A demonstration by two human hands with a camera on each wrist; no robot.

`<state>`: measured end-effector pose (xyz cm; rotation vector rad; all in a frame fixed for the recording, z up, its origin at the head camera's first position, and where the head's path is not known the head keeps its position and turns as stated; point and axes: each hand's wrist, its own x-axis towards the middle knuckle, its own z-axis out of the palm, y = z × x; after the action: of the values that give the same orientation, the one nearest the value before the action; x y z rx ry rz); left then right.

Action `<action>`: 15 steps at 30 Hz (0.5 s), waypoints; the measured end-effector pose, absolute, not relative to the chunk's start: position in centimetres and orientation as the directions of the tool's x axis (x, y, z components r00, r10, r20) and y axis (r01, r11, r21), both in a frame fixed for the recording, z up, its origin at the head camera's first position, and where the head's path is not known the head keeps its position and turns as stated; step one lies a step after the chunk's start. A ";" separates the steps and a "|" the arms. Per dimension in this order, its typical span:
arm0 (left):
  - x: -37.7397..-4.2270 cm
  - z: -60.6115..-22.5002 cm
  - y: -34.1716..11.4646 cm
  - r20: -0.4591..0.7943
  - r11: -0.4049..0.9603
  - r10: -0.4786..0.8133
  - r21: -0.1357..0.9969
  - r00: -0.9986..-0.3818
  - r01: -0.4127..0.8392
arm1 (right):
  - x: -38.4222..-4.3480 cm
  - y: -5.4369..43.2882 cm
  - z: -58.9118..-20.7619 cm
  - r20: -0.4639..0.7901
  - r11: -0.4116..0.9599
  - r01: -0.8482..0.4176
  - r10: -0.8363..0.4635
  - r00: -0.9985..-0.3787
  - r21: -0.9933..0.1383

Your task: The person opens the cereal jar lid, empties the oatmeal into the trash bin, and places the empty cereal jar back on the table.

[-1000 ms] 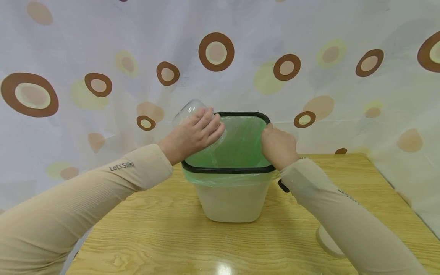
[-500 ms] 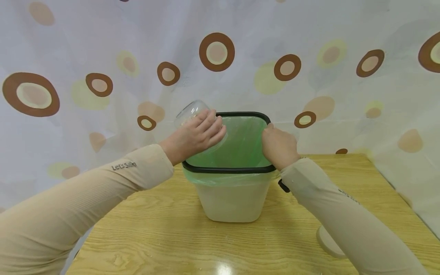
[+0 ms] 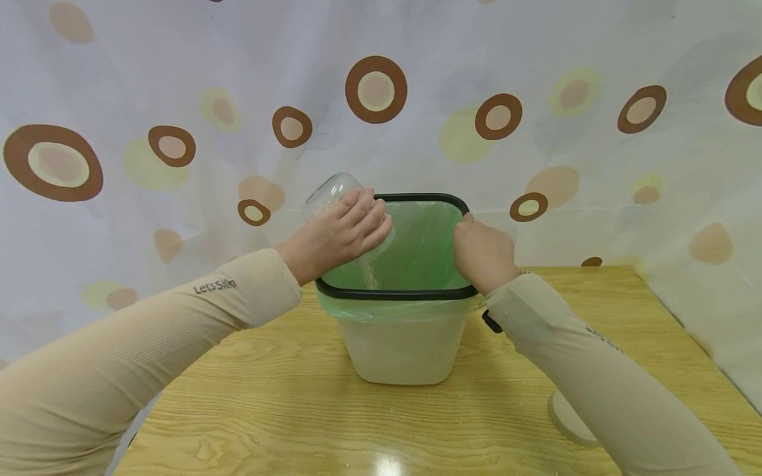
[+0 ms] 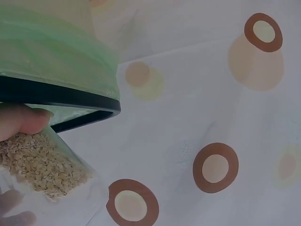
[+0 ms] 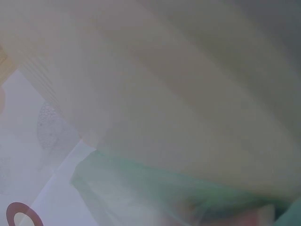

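My left hand (image 3: pixel 342 231) grips a clear jar (image 3: pixel 333 189), tilted mouth-down over the left side of a bin. Oat flakes (image 4: pixel 44 167) show through the jar wall in the left wrist view, and a thin stream of flakes (image 3: pixel 369 272) drops into the bin. The pale bin (image 3: pixel 401 350) has a black rim (image 3: pixel 395 295) and a green liner bag (image 3: pixel 423 241) folded out over it. With curled fingers, my right hand (image 3: pixel 485 254) grips the rim's right side. Its wrist view is mostly filled by the bin wall, with the fingers blurred at the bottom.
The bin stands on a wood-grain table (image 3: pixel 268 396). A round beige disc (image 3: pixel 568 418) lies to the right, partly hidden by the right sleeve. Behind the table hangs a white sheet (image 3: pixel 428 46) patterned with brown rings.
A stream of oat flakes now falls below the jar, where half a second ago none showed. Both hands stay almost where they were.
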<state>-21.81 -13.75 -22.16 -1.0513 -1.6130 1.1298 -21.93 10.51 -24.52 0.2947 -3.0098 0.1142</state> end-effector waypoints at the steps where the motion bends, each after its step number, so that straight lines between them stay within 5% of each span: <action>1: -21.8 -22.2 -13.7 0.186 0.230 0.949 -0.961 -0.256 0.153 | -21.9 10.5 -24.5 0.123 0.978 -0.199 -0.190 -0.974 -0.065; 15: -21.8 -22.3 -13.5 0.205 0.245 0.951 -0.957 -0.232 0.158 | -21.9 10.5 -24.5 0.126 0.977 -0.200 -0.190 -0.974 -0.071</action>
<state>-21.80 -13.52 -22.32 -1.0571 -1.6054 1.0928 -21.89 10.54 -24.51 0.2974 -3.0056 0.1257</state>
